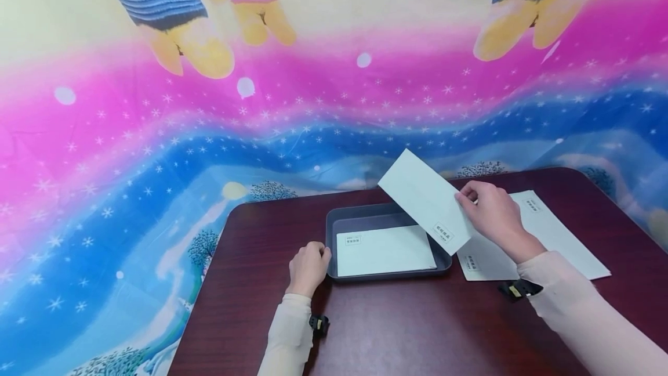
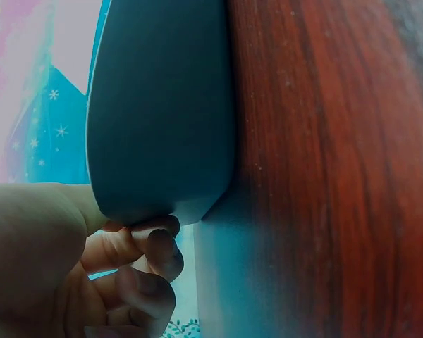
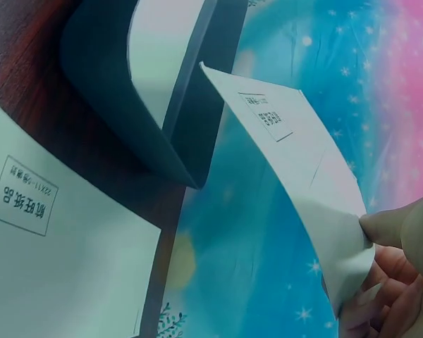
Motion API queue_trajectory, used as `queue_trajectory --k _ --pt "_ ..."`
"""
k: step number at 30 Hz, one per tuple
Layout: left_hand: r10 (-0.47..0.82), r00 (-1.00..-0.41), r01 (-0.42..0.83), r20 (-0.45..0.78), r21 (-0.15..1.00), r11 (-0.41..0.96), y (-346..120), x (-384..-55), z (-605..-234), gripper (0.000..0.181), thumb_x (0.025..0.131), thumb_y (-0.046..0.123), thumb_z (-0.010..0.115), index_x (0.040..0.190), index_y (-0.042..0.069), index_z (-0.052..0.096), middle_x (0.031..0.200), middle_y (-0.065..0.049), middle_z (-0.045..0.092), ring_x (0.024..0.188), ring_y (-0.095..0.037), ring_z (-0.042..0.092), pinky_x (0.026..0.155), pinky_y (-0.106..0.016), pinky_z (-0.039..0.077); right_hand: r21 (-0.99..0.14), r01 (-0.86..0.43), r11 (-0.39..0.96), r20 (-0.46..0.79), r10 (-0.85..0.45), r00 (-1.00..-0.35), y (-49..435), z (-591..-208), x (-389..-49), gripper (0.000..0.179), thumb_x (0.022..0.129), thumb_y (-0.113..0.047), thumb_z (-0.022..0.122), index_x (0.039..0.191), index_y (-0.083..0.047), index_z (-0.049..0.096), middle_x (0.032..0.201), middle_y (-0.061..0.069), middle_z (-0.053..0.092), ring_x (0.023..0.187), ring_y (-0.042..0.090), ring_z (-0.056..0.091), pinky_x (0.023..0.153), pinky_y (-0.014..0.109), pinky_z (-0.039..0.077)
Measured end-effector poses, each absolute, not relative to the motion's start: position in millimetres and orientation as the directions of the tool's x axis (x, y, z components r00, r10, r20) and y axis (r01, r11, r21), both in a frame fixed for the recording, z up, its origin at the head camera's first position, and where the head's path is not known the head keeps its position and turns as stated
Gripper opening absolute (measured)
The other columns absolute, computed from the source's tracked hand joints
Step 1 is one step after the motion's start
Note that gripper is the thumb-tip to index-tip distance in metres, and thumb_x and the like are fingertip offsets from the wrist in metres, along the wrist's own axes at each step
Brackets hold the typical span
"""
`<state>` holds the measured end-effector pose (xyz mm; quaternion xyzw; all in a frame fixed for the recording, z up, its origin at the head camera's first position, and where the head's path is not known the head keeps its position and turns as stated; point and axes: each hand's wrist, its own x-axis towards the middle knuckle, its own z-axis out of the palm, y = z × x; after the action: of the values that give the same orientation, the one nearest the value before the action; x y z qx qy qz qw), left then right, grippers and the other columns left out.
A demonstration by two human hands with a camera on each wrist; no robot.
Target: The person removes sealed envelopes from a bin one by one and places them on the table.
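Note:
A white envelope with a small printed box is tilted in the air, partly over the right end of a dark grey tray. My right hand pinches it at one edge; in the right wrist view the thumb presses on one face and the fingers curl behind. Inside the tray lies another white envelope, printed box at its upper left. My left hand holds the tray's left end, and the left wrist view shows its curled fingers against the tray's wall.
To the right of the tray, more white envelopes lie spread and overlapping on the dark red wooden table. Behind the table's far edge hangs a colourful printed cloth. A small black device is strapped at each wrist.

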<state>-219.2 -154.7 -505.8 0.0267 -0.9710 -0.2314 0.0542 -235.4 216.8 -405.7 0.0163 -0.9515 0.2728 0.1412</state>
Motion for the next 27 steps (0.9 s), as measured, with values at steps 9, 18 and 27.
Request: queue_trajectory --k 9,18,27 --pt "-0.073 -0.993 -0.022 0.093 0.460 0.888 -154 -218 -505 0.048 0.100 0.024 0.059 0.057 0.021 0.039 0.049 0.006 0.031 0.042 -0.013 0.031 0.045 -0.028 0.024 -0.521 -0.091 0.849 0.286 0.072 -0.956 234 -409 -231 0.023 0.100 -0.026 0.061 0.098 -0.006 0.070 0.085 0.017 0.072 0.066 0.025 0.059 0.049 0.032 0.035" --pt "-0.074 -0.993 -0.024 0.091 0.462 0.887 -153 -217 -505 0.048 0.100 0.023 0.060 0.057 0.021 0.038 0.049 0.006 0.030 0.042 -0.013 0.031 0.045 -0.028 0.023 -0.524 -0.074 0.849 0.283 0.091 -0.955 250 -415 -227 0.025 0.100 -0.028 0.061 0.097 -0.004 0.070 0.090 0.020 0.072 0.069 0.026 0.062 0.050 0.031 0.036" --pt "-0.075 -0.992 -0.021 0.097 0.468 0.883 -154 -217 -503 0.048 0.100 0.022 0.060 0.057 0.020 0.039 0.049 0.006 0.031 0.042 -0.013 0.031 0.045 -0.029 0.024 -0.513 -0.077 0.855 0.315 0.104 -0.943 261 -421 -225 0.025 0.099 -0.025 0.062 0.095 -0.002 0.070 0.088 0.021 0.072 0.070 0.029 0.063 0.054 0.030 0.037"
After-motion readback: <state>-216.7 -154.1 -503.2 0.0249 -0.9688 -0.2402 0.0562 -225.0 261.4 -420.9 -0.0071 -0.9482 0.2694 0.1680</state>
